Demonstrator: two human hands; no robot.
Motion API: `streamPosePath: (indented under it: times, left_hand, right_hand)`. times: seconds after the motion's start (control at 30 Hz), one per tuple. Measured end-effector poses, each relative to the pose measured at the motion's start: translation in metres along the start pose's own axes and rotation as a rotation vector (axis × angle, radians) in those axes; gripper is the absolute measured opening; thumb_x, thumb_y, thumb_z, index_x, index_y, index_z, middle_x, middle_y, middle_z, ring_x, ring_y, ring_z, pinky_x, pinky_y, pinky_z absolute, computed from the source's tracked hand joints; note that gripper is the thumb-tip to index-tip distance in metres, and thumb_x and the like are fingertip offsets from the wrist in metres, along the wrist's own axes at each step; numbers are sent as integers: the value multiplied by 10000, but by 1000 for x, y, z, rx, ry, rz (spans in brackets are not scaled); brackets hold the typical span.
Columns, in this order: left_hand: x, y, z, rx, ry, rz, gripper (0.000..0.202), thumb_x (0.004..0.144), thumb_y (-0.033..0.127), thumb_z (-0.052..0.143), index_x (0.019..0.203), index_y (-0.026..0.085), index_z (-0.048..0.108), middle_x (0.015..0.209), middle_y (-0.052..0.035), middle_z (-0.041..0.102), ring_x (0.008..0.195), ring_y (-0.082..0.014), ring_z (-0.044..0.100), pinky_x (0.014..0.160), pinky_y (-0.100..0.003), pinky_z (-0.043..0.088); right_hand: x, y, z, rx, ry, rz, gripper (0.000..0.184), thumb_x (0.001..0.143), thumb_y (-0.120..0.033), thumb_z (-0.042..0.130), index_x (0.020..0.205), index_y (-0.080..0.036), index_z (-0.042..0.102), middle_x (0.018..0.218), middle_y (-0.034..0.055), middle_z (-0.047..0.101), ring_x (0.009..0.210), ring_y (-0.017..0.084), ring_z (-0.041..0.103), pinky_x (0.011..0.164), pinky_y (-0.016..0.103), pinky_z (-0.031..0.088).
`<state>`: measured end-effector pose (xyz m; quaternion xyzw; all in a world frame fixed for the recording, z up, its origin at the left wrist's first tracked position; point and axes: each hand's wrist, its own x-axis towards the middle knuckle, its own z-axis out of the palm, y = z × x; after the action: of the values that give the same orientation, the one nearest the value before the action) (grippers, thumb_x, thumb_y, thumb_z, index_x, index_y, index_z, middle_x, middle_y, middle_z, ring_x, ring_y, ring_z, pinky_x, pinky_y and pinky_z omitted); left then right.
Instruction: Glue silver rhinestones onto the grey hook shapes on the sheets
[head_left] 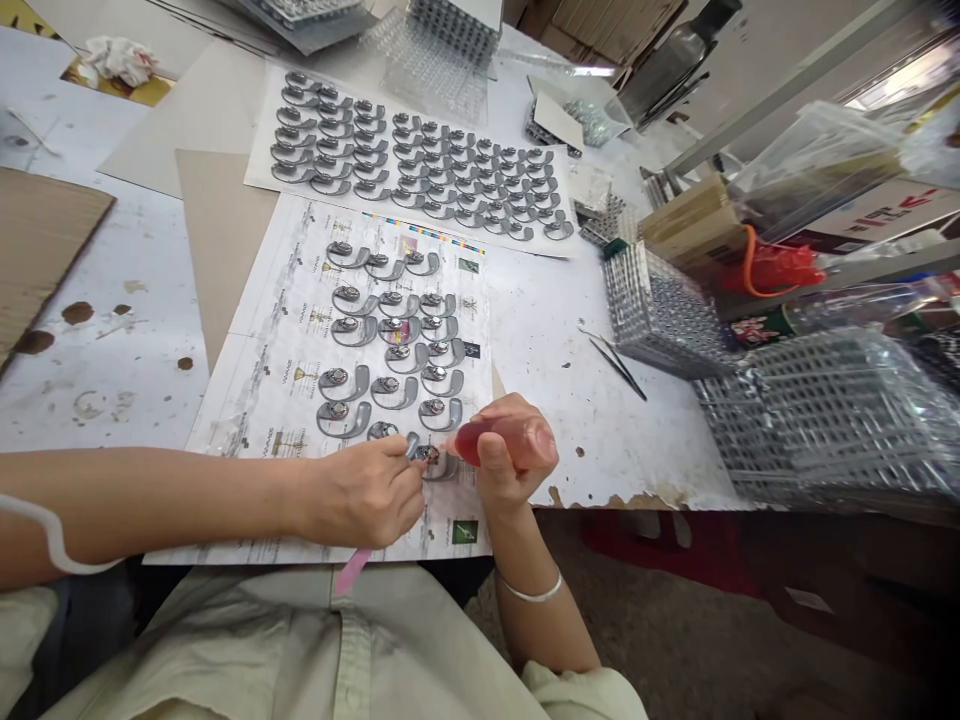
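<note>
My left hand [364,492] pinches a curved grey piece [439,466] with a round silver centre, its fingertips partly hiding the piece. My right hand [510,460] is shut on a red rubber blower bulb [495,440], whose narrow end points left towards that piece. Both hands are over a printed paper sheet [259,420]. Several matching curved pieces [349,395] lie in rows on it, close to my hands. A thin bangle [531,590] circles my right wrist.
A second white sheet [409,165] holds many rows of the same pieces beyond. Metal tweezers [616,365] lie to the right, next to stacks of clear plastic trays [832,420]. Brown cardboard [37,240] lies at the left. The white table's front edge [637,505] runs past my hands.
</note>
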<state>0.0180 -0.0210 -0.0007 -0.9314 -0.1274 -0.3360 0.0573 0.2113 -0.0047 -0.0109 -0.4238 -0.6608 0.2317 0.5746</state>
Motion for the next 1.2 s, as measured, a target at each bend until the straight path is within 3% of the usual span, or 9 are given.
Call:
streamPosePath:
  times: [0.27, 0.43, 0.73, 1.2]
  left_hand:
    - [0, 0, 0, 8, -4, 1, 270, 824, 0, 516, 584, 122, 533, 564, -66, 573, 476, -142, 484, 497, -292, 382]
    - [0, 0, 0, 23, -15, 0, 271, 826, -3, 525, 587, 125, 528, 560, -56, 564, 484, -138, 486, 499, -284, 378]
    - [1, 0, -1, 0, 9, -12, 267, 807, -13, 542, 576, 119, 533, 556, -62, 570, 467, -140, 478, 480, -285, 373]
    - [0, -1, 0, 6, 4, -10, 274, 820, -15, 526, 583, 121, 528, 560, -63, 579, 490, -144, 497, 492, -289, 385]
  right_hand:
    - [1, -3, 2, 3, 22, -8, 159, 788, -347, 633, 829, -195, 607, 693, 17, 572, 592, 163, 557, 513, 331, 449]
    - [4, -9, 5, 47, 127, 28, 201, 802, -393, 615, 792, -193, 600, 655, 8, 551, 529, 143, 548, 441, 292, 406]
    - [3, -3, 3, 51, 67, 19, 140, 791, -325, 635, 815, -191, 600, 626, -4, 572, 517, 141, 539, 465, 304, 415]
    - [-1, 0, 1, -77, 41, 47, 225, 801, -415, 602, 802, -191, 581, 684, 19, 557, 575, 177, 588, 501, 344, 474]
